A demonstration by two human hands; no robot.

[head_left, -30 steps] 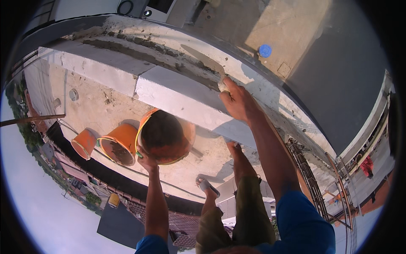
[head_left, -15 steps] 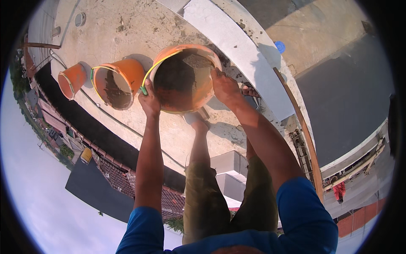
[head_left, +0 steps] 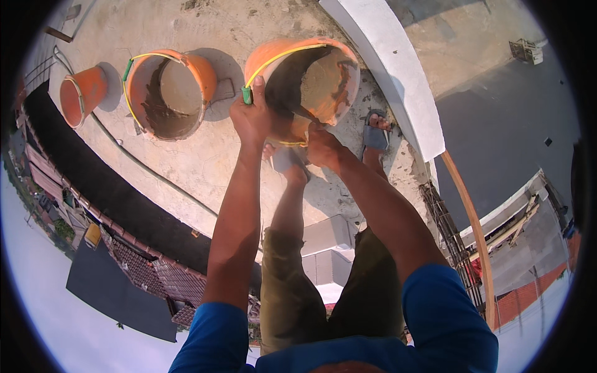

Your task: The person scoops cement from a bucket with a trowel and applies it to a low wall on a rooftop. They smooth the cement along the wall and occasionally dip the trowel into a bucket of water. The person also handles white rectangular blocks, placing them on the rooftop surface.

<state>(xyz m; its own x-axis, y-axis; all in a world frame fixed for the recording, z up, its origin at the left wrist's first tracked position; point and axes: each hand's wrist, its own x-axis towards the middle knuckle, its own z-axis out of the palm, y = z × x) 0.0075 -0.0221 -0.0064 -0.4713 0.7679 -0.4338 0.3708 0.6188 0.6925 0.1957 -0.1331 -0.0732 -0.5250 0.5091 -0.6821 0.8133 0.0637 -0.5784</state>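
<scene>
I hold an orange bucket (head_left: 311, 81) with a yellow wire handle, smeared inside with grey mortar, tilted toward me above my feet. My left hand (head_left: 252, 115) grips its near rim beside the green handle sleeve. My right hand (head_left: 323, 146) grasps the rim lower down on the right. Both arms reach out from blue sleeves. My feet in grey sandals (head_left: 375, 133) stand on the concrete roof beneath the bucket.
A second orange bucket (head_left: 168, 90) with mortar residue stands to the left, a smaller orange bucket (head_left: 84, 93) farther left. A white block wall (head_left: 392, 74) runs at right. A hose (head_left: 143, 171) follows the roof edge; grey blocks (head_left: 326, 239) lie below my legs.
The bucket has come lower and closer to my feet, tilted more toward me. My right hand has shifted from the far rim to the near lower rim.
</scene>
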